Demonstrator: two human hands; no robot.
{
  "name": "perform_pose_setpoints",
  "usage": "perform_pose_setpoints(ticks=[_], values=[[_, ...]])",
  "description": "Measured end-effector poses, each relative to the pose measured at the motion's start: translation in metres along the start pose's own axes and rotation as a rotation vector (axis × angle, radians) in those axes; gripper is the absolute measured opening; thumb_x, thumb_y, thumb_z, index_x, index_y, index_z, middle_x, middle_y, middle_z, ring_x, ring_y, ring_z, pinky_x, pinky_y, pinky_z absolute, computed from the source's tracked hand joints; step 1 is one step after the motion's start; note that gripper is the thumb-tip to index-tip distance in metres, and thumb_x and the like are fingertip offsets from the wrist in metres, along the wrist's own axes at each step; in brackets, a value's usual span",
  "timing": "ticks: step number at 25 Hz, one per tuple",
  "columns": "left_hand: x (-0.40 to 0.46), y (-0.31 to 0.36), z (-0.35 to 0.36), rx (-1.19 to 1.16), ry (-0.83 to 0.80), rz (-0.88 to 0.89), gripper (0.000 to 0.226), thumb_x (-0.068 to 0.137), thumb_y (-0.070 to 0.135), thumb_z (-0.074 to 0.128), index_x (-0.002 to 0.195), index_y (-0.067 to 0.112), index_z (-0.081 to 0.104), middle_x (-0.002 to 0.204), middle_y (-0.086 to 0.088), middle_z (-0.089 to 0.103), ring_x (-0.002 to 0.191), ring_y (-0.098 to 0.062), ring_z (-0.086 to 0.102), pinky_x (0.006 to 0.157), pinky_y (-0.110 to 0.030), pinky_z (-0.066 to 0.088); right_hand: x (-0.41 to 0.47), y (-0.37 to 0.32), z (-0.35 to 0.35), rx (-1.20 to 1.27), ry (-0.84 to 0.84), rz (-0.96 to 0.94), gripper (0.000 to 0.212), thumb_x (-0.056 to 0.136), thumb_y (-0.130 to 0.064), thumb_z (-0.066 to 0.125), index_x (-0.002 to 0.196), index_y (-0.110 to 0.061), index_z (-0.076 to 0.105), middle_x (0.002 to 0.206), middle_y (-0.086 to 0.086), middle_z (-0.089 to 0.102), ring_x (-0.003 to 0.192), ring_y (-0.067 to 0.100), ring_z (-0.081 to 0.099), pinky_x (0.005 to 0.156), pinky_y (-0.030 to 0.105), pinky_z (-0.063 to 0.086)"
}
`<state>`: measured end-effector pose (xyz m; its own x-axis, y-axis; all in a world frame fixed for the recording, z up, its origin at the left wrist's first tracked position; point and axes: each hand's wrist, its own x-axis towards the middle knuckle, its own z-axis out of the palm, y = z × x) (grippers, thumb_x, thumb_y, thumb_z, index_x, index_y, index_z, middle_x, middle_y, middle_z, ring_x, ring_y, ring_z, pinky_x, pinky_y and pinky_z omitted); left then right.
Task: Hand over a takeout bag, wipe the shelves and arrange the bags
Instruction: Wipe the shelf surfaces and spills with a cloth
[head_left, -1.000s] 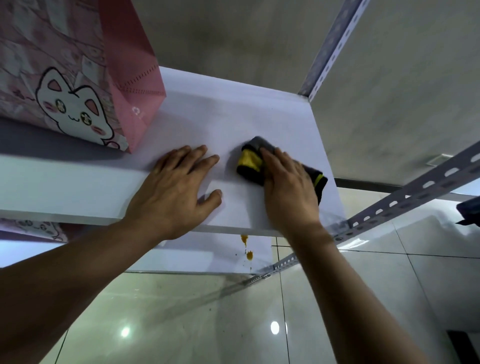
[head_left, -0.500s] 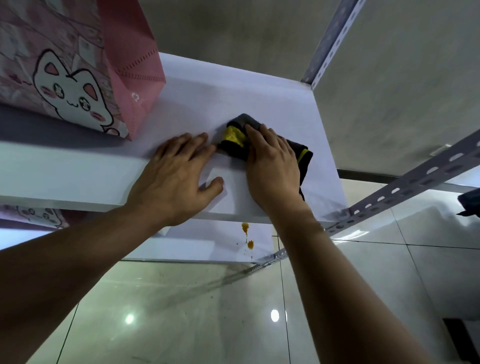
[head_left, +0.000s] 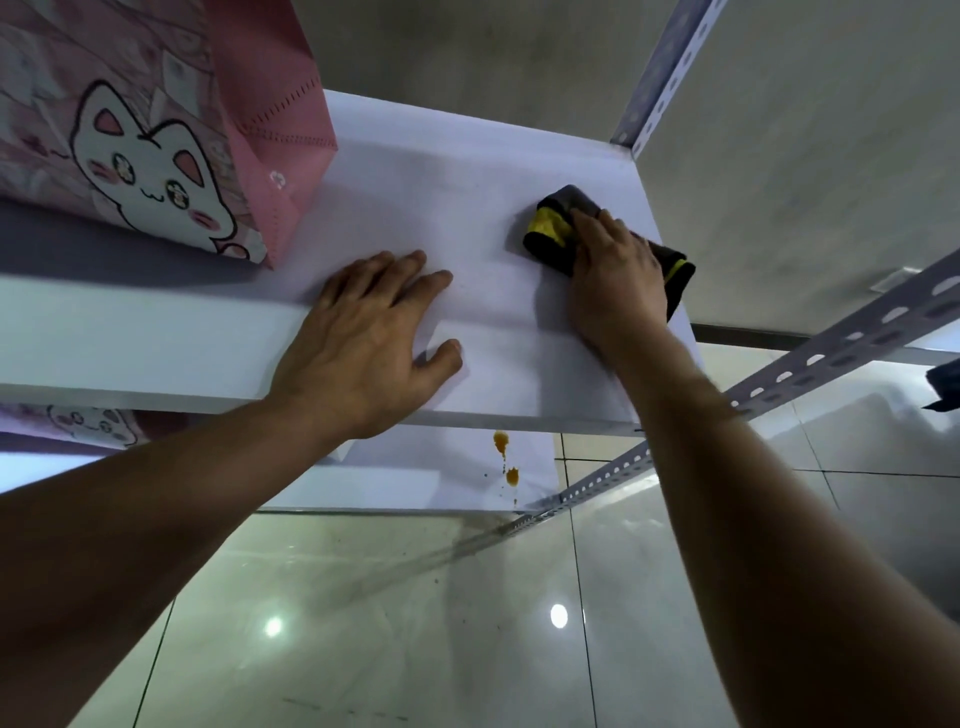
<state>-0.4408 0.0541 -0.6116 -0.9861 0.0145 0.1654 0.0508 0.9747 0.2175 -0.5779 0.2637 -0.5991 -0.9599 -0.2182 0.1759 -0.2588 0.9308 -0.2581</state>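
A pink bag (head_left: 156, 135) with a white cartoon cat stands at the left on the upper shelf (head_left: 441, 171). Just right of it, the left hand (head_left: 369, 343) lies flat on the shelf near its front edge, fingers straight and spread, holding nothing. Below the edge, two orange stains (head_left: 506, 460) mark the lower shelf (head_left: 415, 483). Further right, the right hand (head_left: 615, 280) presses a dark cloth (head_left: 558, 231) with yellow trim against the upper shelf, fingers laid over it, near the gray slotted post (head_left: 670, 67).
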Motion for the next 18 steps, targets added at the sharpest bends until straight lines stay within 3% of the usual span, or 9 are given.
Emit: perform_pose_setpoints(ticks=[7,11,18], values=[[-0.002,0.0,0.0,0.003,-0.012,0.002,0.075,0.086,0.062,0.033,0.151,0.024,0.035,0.161,-0.004,0.03,0.147,-0.027,0.025,0.12,-0.045,0.021,-0.142,-0.042,-0.008,0.058,0.078,-0.054,0.047,0.103,-0.011,0.045,0.15,-0.017,0.05,0.156,0.01,0.046,0.148,0.026,0.039,0.123,0.044,0.024],[-0.002,0.0,0.0,0.004,-0.018,0.01,0.069,0.093,0.058,0.04,0.152,0.024,0.031,0.162,-0.004,0.027,0.148,-0.026,0.023,0.12,-0.045,0.019,-0.153,-0.046,-0.008,0.046,0.076,-0.05,0.049,0.105,-0.012,0.042,0.152,-0.023,0.046,0.158,0.004,0.044,0.15,0.021,0.034,0.124,0.041,0.022],[0.0,-0.001,0.004,0.018,0.02,0.018,0.072,0.087,0.06,0.033,0.15,0.024,0.037,0.159,-0.005,0.034,0.144,-0.029,0.029,0.118,-0.045,0.023,-0.174,-0.038,0.003,0.114,0.244,-0.082,0.048,0.096,0.0,0.054,0.14,-0.017,0.059,0.143,0.007,0.058,0.137,0.026,0.049,0.117,0.046,0.036]])
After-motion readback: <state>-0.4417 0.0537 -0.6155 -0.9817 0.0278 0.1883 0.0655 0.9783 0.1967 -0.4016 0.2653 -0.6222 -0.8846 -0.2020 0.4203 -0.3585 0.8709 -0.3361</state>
